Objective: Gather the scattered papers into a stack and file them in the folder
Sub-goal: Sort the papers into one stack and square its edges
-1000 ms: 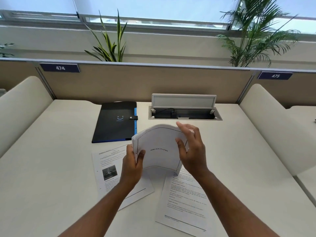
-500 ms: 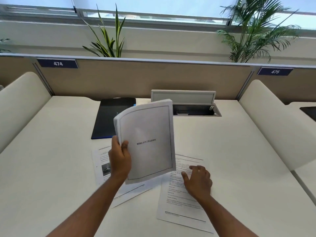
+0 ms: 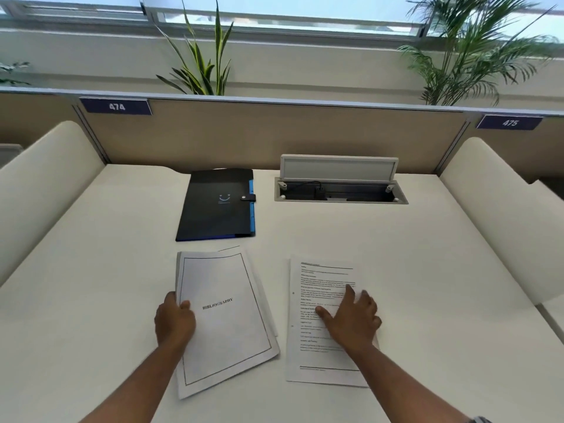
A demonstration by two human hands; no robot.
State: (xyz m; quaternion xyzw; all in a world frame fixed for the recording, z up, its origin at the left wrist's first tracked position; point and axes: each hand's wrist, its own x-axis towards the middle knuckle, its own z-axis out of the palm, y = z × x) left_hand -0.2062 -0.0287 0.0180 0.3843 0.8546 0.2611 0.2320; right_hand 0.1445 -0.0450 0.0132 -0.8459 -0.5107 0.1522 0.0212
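Note:
A stack of white papers (image 3: 225, 319) with a "BIBLIOGRAPHY" cover sheet lies flat on the desk, covering another sheet beneath it. My left hand (image 3: 174, 322) grips the stack's left edge. To the right lies a single printed text sheet (image 3: 317, 300). My right hand (image 3: 351, 319) rests flat on that sheet with fingers spread. A closed black folder (image 3: 216, 206) with blue tabs and a snap strap lies beyond the stack.
An open cable box (image 3: 340, 190) with a raised lid is sunk into the white desk (image 3: 91, 270) at the back right. Cream side dividers flank the desk. A beige partition with labels 474 and 475 closes the back.
My left hand lowered the raised stack onto the left sheet on the desk. My right hand let go of the stack and came down on the right sheet.

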